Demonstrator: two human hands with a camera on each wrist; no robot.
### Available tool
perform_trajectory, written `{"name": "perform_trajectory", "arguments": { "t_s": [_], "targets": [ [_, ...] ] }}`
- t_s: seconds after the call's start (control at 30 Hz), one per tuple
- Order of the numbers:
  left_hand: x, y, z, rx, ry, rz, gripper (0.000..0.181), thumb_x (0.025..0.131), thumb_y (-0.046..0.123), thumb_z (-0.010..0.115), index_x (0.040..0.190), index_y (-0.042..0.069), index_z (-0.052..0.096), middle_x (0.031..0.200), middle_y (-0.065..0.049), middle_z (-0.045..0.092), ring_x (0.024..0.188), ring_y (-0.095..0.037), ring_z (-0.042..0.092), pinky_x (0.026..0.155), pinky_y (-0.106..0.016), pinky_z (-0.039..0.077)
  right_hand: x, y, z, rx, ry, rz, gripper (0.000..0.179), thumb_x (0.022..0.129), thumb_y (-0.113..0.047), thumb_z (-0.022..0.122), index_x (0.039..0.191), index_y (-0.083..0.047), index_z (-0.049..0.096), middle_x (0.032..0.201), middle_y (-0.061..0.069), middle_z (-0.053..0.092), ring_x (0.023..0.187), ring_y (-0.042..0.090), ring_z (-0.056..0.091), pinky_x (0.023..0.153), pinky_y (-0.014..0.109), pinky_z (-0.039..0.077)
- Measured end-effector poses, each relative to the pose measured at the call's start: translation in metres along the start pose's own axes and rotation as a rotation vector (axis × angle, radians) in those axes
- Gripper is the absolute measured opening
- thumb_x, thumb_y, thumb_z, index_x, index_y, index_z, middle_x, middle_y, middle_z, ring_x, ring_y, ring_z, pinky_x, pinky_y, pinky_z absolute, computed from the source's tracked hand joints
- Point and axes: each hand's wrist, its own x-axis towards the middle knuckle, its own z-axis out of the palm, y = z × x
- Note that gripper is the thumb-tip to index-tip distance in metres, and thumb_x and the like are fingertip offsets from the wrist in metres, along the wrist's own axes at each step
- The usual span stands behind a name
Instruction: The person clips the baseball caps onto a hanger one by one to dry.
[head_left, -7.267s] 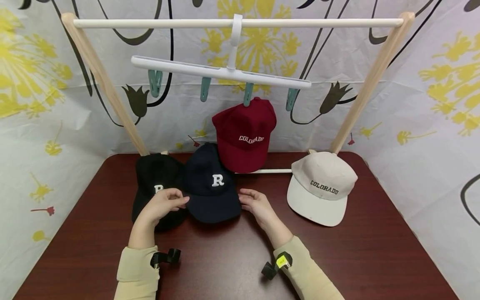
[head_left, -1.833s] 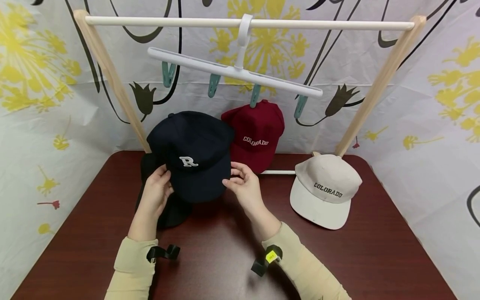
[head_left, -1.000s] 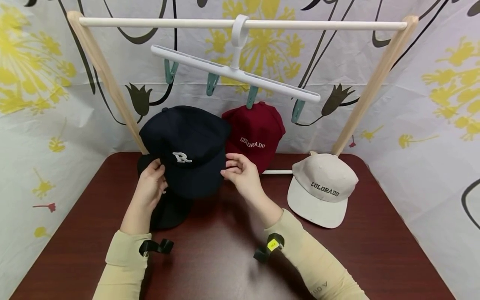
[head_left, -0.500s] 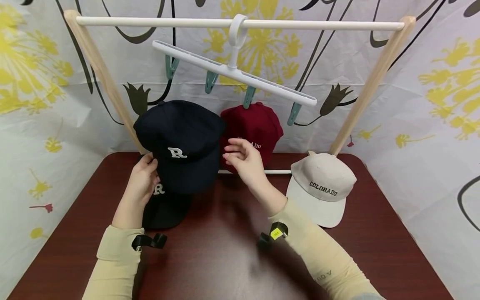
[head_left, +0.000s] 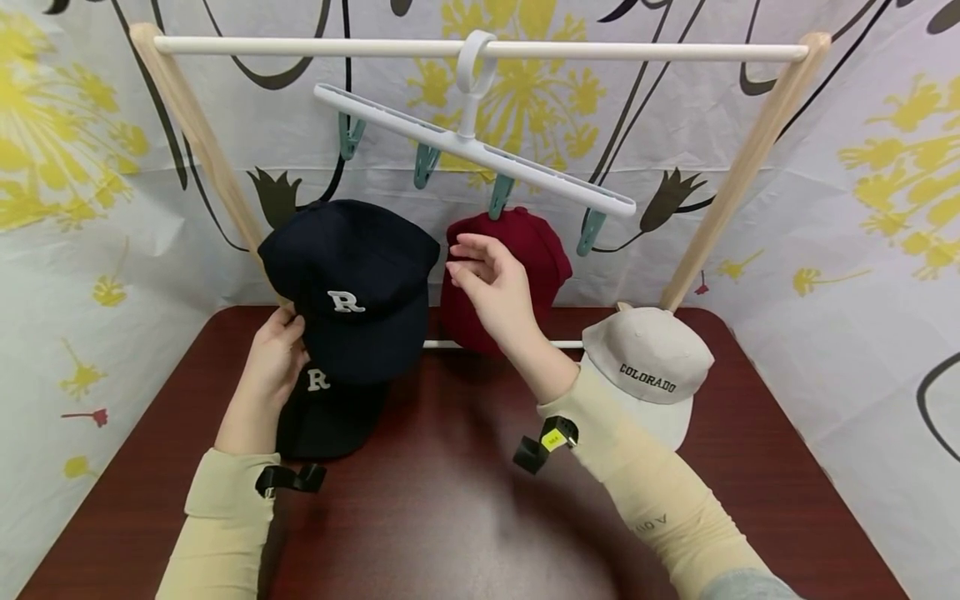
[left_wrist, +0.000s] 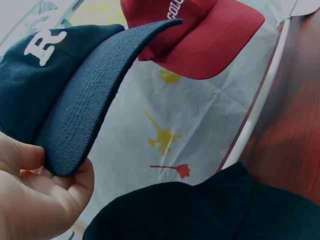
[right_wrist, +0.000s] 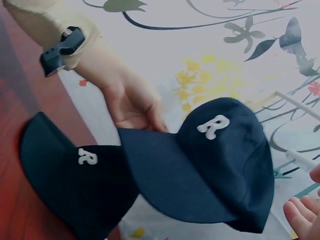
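Facing a wooden rack [head_left: 193, 133] across the counter [head_left: 420, 500], bearing a white hanger [head_left: 525, 169] hooked near the middle of its top rod [head_left: 637, 52]. Seeing the hanger slanting down toward the right in the head view, carrying four teal clips [head_left: 426, 167] along its underside.

Having a black cap [head_left: 330, 421] lying at the left, white R showing, crown mostly hidden behind the raised navy cap [head_left: 352, 258]. Having a red cap [head_left: 543, 258] standing at the far side by the rack's lower white bar [head_left: 442, 343], lettering covered by the right hand [head_left: 495, 283] in the head view but partly showing in the left wrist view. Having a beige cap [head_left: 652, 354] resting at the right, reading COLORADO, brim partly covered by the right sleeve [head_left: 645, 492].

Pinching the navy cap by the left end of its brim with the fingers of the left hand [head_left: 273, 354], thumb on top, the others curled beneath. Holding it over the black cap, below the hanger's left half in the head view, white R turned toward the near side. Hovering with the right hand just right of the navy cap and apart from it, fingers loosely bent and slightly spread, holding nothing. Reaching in with both arms from the near side, wearing a black strapped device [head_left: 551, 437] on each cuff.
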Motion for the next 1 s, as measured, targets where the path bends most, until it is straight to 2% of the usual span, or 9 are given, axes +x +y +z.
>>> {"name": "perform_trajectory", "arguments": {
  "t_s": [0.23,0.77,1.0],
  "targets": [
    [0.002,0.001,0.001,0.007,0.019,-0.015,0.015,0.105,0.017,0.035,0.118,0.009,0.039,0.103,-0.005,0.042,0.077,-0.009,0.049,0.060,-0.022,0.043,0.012,-0.011,0.000,0.016,0.008,-0.028,0.033,0.093,0.002,0.059,0.125,0.005,0.054,0.119,0.018,0.060,0.102,0.024,0.061,0.088,0.033,0.049],
    [0.006,0.003,0.004,0.014,0.046,-0.059,0.015,0.105,0.016,0.035,0.119,0.013,0.040,0.104,-0.003,0.043,0.078,-0.008,0.049,0.062,-0.021,0.041,0.038,-0.025,0.001,0.017,-0.010,0.026,0.040,0.094,-0.004,0.059,0.133,-0.001,0.051,0.130,0.009,0.056,0.115,0.018,0.056,0.095,0.028,0.044],
    [0.008,-0.001,0.005,0.022,0.040,-0.077,0.015,0.105,0.016,0.034,0.119,0.015,0.037,0.104,-0.004,0.035,0.074,-0.007,0.044,0.059,-0.020,0.037,0.047,-0.023,0.001,0.021,-0.024,0.067,0.047,0.095,-0.006,0.059,0.140,-0.003,0.045,0.137,0.007,0.051,0.120,0.018,0.052,0.095,0.026,0.044]
  ]
}}
